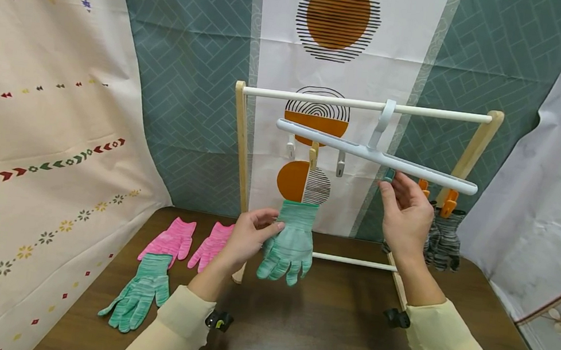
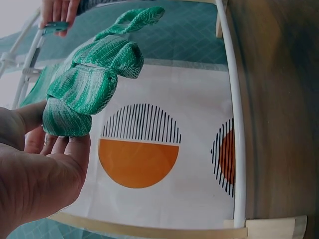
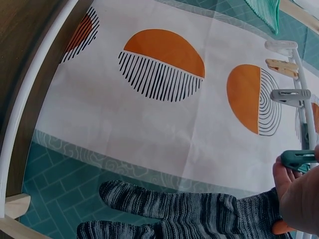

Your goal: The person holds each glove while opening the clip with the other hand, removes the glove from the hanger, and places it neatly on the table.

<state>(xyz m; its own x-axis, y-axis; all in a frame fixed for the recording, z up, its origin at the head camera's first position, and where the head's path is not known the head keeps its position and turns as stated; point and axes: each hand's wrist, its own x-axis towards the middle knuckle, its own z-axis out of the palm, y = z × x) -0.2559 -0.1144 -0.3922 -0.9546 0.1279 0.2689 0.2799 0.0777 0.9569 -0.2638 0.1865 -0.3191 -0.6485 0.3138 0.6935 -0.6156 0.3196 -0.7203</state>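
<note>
My left hand [image 1: 253,232] holds a mint-green knit glove [image 1: 290,248] between thumb and fingers, cuff up and fingers hanging down. In the left wrist view the green glove [image 2: 89,84] bulges above my thumb and fingers. My right hand [image 1: 410,216] pinches a teal clothespin [image 1: 389,175] just under the right half of a pale blue hanger [image 1: 336,141]. That hanger hooks over the rack's top bar and tilts down to the right. Orange clothespins [image 1: 449,204] at its right end hold dark grey striped gloves [image 1: 447,240], which hang beside my right wrist.
White [image 1: 291,147], tan [image 1: 314,156] and grey clothespins [image 1: 340,164] hang along the hanger's left half. The wood-and-white rack [image 1: 242,147] stands on a brown table [image 1: 303,339]. At left lie another green glove [image 1: 142,292] and two pink gloves [image 1: 179,238]. Patterned cloth hangs behind.
</note>
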